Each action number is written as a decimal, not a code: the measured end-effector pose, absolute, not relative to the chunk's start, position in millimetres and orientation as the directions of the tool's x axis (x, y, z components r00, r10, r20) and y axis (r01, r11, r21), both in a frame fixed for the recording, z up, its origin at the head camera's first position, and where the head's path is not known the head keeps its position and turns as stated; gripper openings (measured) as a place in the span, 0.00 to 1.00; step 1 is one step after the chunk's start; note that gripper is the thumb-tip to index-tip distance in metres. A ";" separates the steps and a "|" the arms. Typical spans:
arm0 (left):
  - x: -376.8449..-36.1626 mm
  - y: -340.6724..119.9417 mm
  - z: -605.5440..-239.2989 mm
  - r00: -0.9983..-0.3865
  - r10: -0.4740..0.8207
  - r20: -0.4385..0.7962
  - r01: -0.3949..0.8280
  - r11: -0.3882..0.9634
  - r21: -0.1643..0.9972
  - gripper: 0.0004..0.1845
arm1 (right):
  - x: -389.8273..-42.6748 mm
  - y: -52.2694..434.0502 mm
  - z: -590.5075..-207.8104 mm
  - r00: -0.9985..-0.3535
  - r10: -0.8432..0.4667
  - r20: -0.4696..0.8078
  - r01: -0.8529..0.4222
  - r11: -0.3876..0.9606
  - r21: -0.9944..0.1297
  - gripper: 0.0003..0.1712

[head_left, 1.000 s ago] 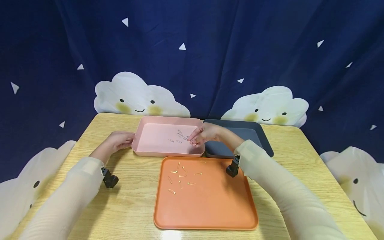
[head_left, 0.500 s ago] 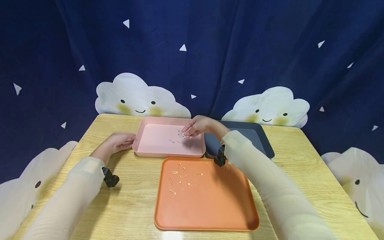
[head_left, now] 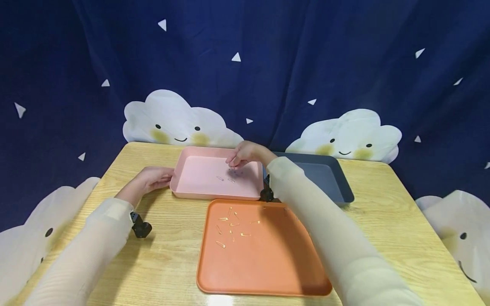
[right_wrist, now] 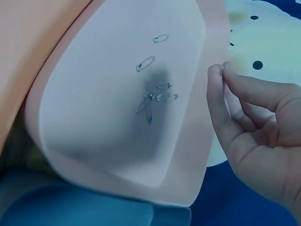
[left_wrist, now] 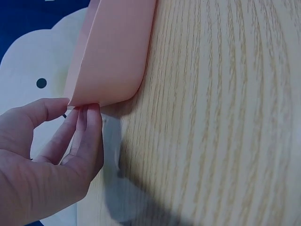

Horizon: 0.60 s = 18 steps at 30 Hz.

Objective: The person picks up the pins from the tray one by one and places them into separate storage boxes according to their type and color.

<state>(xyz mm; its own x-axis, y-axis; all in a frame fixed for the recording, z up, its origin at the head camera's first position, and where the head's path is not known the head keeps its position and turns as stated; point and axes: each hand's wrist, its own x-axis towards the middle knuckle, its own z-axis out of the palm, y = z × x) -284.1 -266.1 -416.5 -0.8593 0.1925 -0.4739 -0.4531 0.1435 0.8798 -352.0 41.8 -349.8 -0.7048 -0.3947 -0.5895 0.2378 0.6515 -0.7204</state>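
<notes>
Pin [right_wrist: 226, 65] — in right hand [head_left: 248, 153], over pink tray [head_left: 198, 172]

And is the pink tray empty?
Not empty: several silver safety pins lie inside the pink tray, as the right wrist view shows.

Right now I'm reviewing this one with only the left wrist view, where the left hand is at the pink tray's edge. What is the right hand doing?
Observer: The right hand is raised by the far rim of the pink tray, pinching something tiny and thin, most likely a safety pin, though it is too small to be sure.
Operator: And what lies inside that tray? I get little more than its outer wall.
Observer: The right wrist view shows several silver safety pins lying loose on its floor, some of them overlapping in a small cluster.
</notes>
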 end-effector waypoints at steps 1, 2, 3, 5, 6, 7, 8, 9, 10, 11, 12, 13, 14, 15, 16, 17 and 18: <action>-283.5 -266.0 -416.7 -0.861 0.189 -0.473 -0.451 0.149 0.880 0.29 | -352.3 40.0 -352.3 -0.712 -0.388 -0.586 0.237 0.652 -0.720 0.23; -282.8 -265.9 -416.7 -0.861 0.192 -0.471 -0.448 0.152 0.881 0.29 | -353.2 38.5 -355.1 -0.714 -0.385 -0.584 0.238 0.652 -0.720 0.22; -281.9 -264.6 -416.2 -0.864 0.181 -0.471 -0.447 0.156 0.881 0.29 | -355.9 37.5 -359.6 -0.715 -0.385 -0.584 0.239 0.650 -0.721 0.22; -280.1 -261.8 -414.8 -0.868 0.166 -0.468 -0.446 0.153 0.882 0.28 | -367.4 38.7 -372.2 -0.706 -0.404 -0.581 0.236 0.640 -0.731 0.18; -277.0 -258.0 -411.2 -0.871 0.146 -0.468 -0.445 0.167 0.880 0.30 | -375.4 39.1 -380.9 -0.707 -0.404 -0.580 0.236 0.639 -0.732 0.17; -276.3 -256.7 -410.1 -0.873 0.143 -0.466 -0.444 0.161 0.881 0.30 | -386.4 40.5 -392.3 -0.701 -0.420 -0.576 0.232 0.630 -0.741 0.15; -275.8 -255.8 -409.1 -0.874 0.143 -0.464 -0.444 0.153 0.883 0.30 | -400.8 42.2 -405.9 -0.684 -0.446 -0.577 0.232 0.618 -0.752 0.13; -275.5 -254.9 -408.1 -0.875 0.136 -0.465 -0.446 0.148 0.883 0.29 | -402.6 42.6 -406.9 -0.684 -0.446 -0.577 0.227 0.622 -0.749 0.13; -275.3 -254.6 -407.2 -0.874 0.134 -0.467 -0.448 0.145 0.882 0.29 | -411.9 42.8 -416.9 -0.687 -0.444 -0.576 0.220 0.628 -0.746 0.13; -275.5 -254.6 -406.8 -0.874 0.131 -0.468 -0.450 0.145 0.881 0.29 | -422.5 42.0 -430.1 -0.691 -0.442 -0.572 0.212 0.633 -0.745 0.14; -276.1 -255.1 -407.0 -0.872 0.127 -0.473 -0.455 0.148 0.878 0.29 | -425.2 40.2 -434.6 -0.705 -0.418 -0.572 0.209 0.649 -0.732 0.15; -276.6 -255.2 -407.1 -0.870 0.119 -0.479 -0.460 0.152 0.875 0.29 | -432.4 39.8 -443.4 -0.708 -0.428 -0.562 0.195 0.646 -0.738 0.14; -277.3 -255.6 -407.7 -0.868 0.112 -0.483 -0.465 0.153 0.872 0.29 | -434.7 38.5 -447.3 -0.719 -0.417 -0.556 0.186 0.655 -0.732 0.15; -278.1 -255.8 -408.4 -0.867 0.106 -0.487 -0.469 0.157 0.869 0.30 | -433.8 37.8 -447.7 -0.731 -0.411 -0.545 0.168 0.666 -0.727 0.14; -278.7 -256.3 -409.1 -0.866 0.101 -0.490 -0.471 0.162 0.867 0.30 | -438.7 36.7 -454.4 -0.737 -0.406 -0.540 0.165 0.667 -0.726 0.15; -279.2 -256.6 -409.9 -0.865 0.096 -0.492 -0.474 0.165 0.865 0.30 | -438.2 37.6 -453.8 -0.732 -0.433 -0.526 0.148 0.652 -0.743 0.14; -279.6 -257.0 -410.7 -0.865 0.090 -0.494 -0.476 0.168 0.864 0.30 | -430.9 36.9 -446.0 -0.739 -0.435 -0.515 0.134 0.654 -0.745 0.13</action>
